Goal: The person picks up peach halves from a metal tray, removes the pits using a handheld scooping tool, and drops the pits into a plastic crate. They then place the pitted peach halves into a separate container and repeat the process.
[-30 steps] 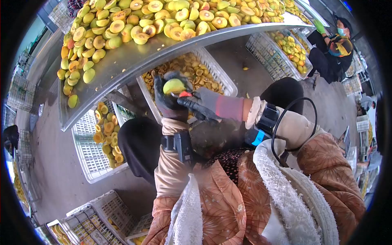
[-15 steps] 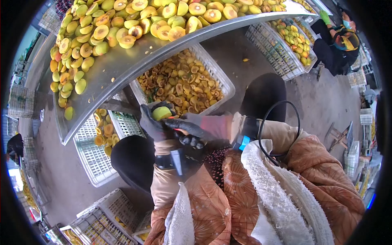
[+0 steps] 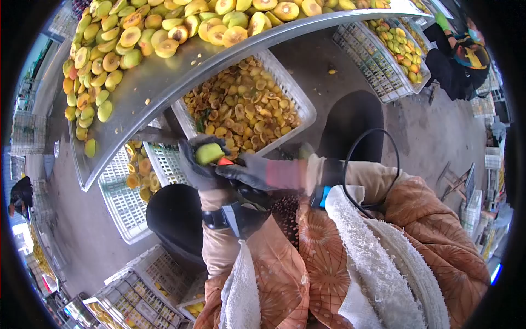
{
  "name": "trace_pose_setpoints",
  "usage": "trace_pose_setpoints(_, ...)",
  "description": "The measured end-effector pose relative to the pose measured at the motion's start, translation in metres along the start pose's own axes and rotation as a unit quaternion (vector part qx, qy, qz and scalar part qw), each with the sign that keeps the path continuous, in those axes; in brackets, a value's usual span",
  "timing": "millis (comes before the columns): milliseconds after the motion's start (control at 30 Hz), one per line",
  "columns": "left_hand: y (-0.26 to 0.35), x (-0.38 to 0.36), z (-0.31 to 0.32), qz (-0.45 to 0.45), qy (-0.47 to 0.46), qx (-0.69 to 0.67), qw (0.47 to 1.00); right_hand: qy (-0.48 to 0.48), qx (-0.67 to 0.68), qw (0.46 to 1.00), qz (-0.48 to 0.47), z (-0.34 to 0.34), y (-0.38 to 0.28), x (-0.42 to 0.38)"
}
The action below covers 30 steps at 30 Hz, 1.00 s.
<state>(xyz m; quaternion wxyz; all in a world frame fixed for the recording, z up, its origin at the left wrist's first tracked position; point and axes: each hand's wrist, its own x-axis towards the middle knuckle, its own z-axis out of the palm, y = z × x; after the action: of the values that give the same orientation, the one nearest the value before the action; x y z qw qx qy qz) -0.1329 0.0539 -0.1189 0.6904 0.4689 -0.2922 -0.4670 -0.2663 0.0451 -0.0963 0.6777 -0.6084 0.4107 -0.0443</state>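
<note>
My left hand (image 3: 193, 164), in a dark glove, is closed around a green stone fruit (image 3: 210, 154). Close against it, my right hand (image 3: 249, 172), also gloved, has its fingers curled around a small object with a red-orange end (image 3: 224, 161); the rest of that object is hidden, so its kind does not show. The red end is beside the fruit's lower edge. Beyond both hands stands a white crate (image 3: 308, 112) full of brownish-yellow fruit pieces (image 3: 241, 104). A greenish blur (image 3: 307, 149) shows above my right wrist.
A metal table (image 3: 164, 74) carries many halved fruits (image 3: 131, 37). Another white crate (image 3: 123, 211) with fruit pieces stands at left, a fuller crate (image 3: 378, 71) at upper right. My knees flank the work. A co-worker (image 3: 466, 63) sits at far right; more crates (image 3: 137, 296) stand lower left.
My left hand and the fruit have shifted slightly left and down in view. The fruit's green side shows more now. My right hand stays close to it, its forearm blurred.
</note>
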Motion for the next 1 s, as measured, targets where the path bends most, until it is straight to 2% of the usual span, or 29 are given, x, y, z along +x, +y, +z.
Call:
trace_pose_setpoints(33,0.001,0.001,0.002,-0.088,0.031,-0.138,0.986,-0.007,-0.002,1.0,0.0,0.003,0.009,0.008)
trace_pose_setpoints(67,-0.005,0.011,-0.008,-0.165,0.002,-0.231,0.959,-0.039,0.034,0.998,0.019,0.003,0.02,0.022)
trace_pose_setpoints(100,-0.012,0.01,-0.014,-0.14,0.012,-0.177,0.974,-0.068,0.07,0.995,0.038,0.0,0.03,0.035)
trace_pose_setpoints(133,-0.007,0.008,-0.008,-0.086,-0.002,-0.114,0.99,-0.134,0.035,0.982,-0.13,-0.018,0.02,0.025)
trace_pose_setpoints(167,-0.003,0.005,-0.005,-0.033,-0.013,-0.049,0.998,-0.132,0.309,0.94,-0.054,-0.012,-0.001,0.002)
trace_pose_setpoints(200,-0.008,0.007,-0.01,0.063,-0.059,0.045,0.995,-0.068,0.283,0.955,-0.054,-0.007,0.031,0.007)
trace_pose_setpoints(233,-0.006,0.01,-0.011,0.131,-0.061,0.108,0.984,-0.004,0.255,0.965,-0.053,-0.001,0.032,0.007)
trace_pose_setpoints(267,-0.003,0.009,-0.012,0.044,-0.019,0.004,0.999,-0.012,0.255,0.966,-0.05,0.003,0.031,0.01)
trace_pose_setpoints(300,-0.001,0.007,-0.009,-0.04,0.024,-0.102,0.994,0.033,0.071,0.965,-0.249,0.002,0.029,0.014)
trace_pose_setpoints(333,-0.005,0.006,-0.007,-0.045,0.083,-0.123,0.988,0.073,-0.118,0.891,-0.433,0.002,0.015,0.017)
trace_pose_setpoints(367,-0.006,0.005,-0.009,-0.066,0.091,-0.139,0.984,0.065,-0.118,0.89,-0.435,0.005,0.016,0.023)
trace_pose_setpoints(400,-0.004,0.006,-0.012,-0.103,0.063,-0.186,0.975,0.023,0.07,0.97,-0.23,0.008,0.021,0.03)
trace_pose_setpoints(433,-0.003,0.006,-0.013,-0.141,0.034,-0.235,0.961,-0.017,0.25,0.968,-0.002,0.008,0.017,0.031)
trace_pose_setpoints(467,-0.007,0.007,-0.012,-0.141,0.036,-0.239,0.96,-0.017,0.246,0.969,0.001,0.005,0.014,0.03)
trace_pose_setpoints(500,-0.011,0.009,-0.012,-0.142,0.032,-0.27,0.952,-0.015,0.102,0.994,-0.036,-0.001,0.01,0.03)
trace_pose_setpoints(533,-0.013,0.012,-0.012,-0.142,0.029,-0.3,0.943,-0.014,-0.046,0.996,-0.074,-0.005,-0.002,0.028)
trace_pose_setpoints(567,-0.012,0.012,-0.013,-0.14,0.027,-0.304,0.942,-0.012,-0.051,0.996,-0.074,-0.006,-0.015,0.021)
trace_pose_setpoints(633,-0.005,0.009,-0.012,-0.11,0.06,-0.294,0.948,-0.102,0.08,0.992,-0.004,-0.007,-0.034,0.01)
trace_pose_setpoints(667,0.001,0.009,-0.012,-0.046,-0.007,-0.226,0.973,-0.104,0.077,0.992,-0.002,-0.006,-0.026,0.011)
trace_pose_setpoints(700,0.007,0.008,-0.009,-0.044,-0.005,-0.226,0.973,-0.124,0.142,0.982,0.026,-0.006,-0.007,0.016)
trace_pose_setpoints(767,0.012,0.005,0.0,0.042,-0.01,-0.105,0.993,-0.157,0.269,0.947,0.083,-0.013,0.042,0.028)
trace_pose_setpoints(800,0.007,0.011,-0.005,-0.022,-0.047,-0.151,0.987,-0.172,0.328,0.922,0.113,-0.018,0.06,0.032)
trace_pose_setpoints(833,-0.001,0.012,-0.005,-0.023,-0.045,-0.152,0.987,-0.187,0.389,0.891,0.142,-0.018,0.069,0.033)
trace_pose_setpoints(867,-0.006,0.014,-0.003,-0.047,-0.053,-0.19,0.979,-0.188,0.388,0.891,0.143,-0.018,0.044,0.025)
trace_pose_setpoints(900,-0.011,0.015,-0.004,-0.069,-0.058,-0.229,0.969,-0.138,0.239,0.961,-0.025,-0.023,0.016,0.017)
trace_pose_setpoints(933,-0.001,0.014,-0.001,-0.145,-0.123,-0.361,0.913,-0.081,0.079,0.975,-0.192,-0.023,-0.007,0.009)
trace_pose_setpoints(967,-0.007,0.015,-0.002,-0.146,-0.122,-0.361,0.913,-0.08,0.08,0.975,-0.191,-0.02,-0.014,0.005)
trace_pose_setpoints(1000,-0.02,0.021,-0.006,-0.174,-0.134,-0.384,0.897,-0.048,0.025,0.989,-0.138,-0.019,-0.02,0.003)
